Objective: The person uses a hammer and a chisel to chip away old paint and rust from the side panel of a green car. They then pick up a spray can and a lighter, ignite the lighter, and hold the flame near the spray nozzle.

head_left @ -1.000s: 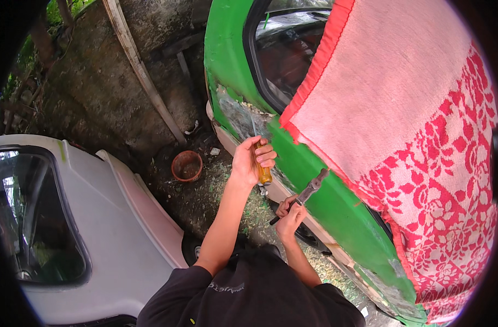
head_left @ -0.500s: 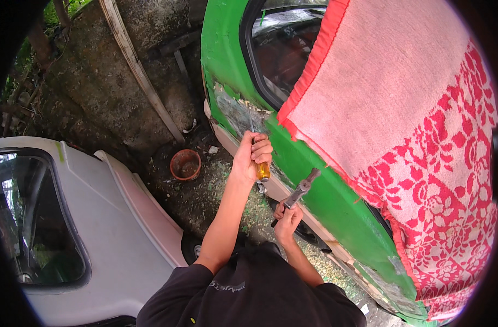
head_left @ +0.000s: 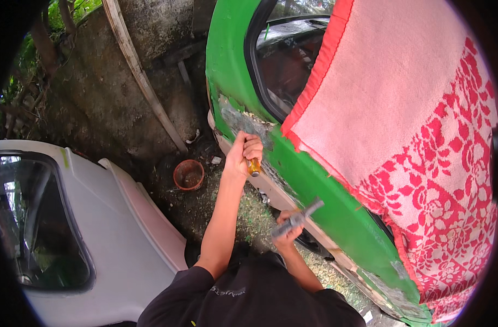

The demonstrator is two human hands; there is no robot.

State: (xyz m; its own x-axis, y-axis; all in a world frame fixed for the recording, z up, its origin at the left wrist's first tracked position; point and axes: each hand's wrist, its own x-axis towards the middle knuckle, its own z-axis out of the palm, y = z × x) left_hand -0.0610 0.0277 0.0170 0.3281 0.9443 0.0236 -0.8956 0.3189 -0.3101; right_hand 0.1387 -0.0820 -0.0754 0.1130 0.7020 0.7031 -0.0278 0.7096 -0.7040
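Note:
My left hand (head_left: 241,153) is closed around the amber handle of a screwdriver (head_left: 254,167). Its handle end points back toward me, and the shaft is hidden behind my fingers in the current view. This hand is at the side of a green car body (head_left: 314,174), by a patch of scraped, bare grey surface (head_left: 243,121). Lower and to the right, my right hand (head_left: 286,231) grips a hammer (head_left: 299,218), which is smeared by motion. The hammer head is apart from the screwdriver.
A pink and red floral towel (head_left: 368,92) covers much of the green car. On the left stands a white car (head_left: 118,229). Between them, a reddish-brown bucket (head_left: 176,179) sits on ground strewn with chips. A wooden plank (head_left: 140,76) leans against the stained wall (head_left: 85,103).
The hammer has swung a little, and its head now points farther right. My left hand with the screwdriver has turned slightly, its handle end a bit left. The whole view has shifted slightly.

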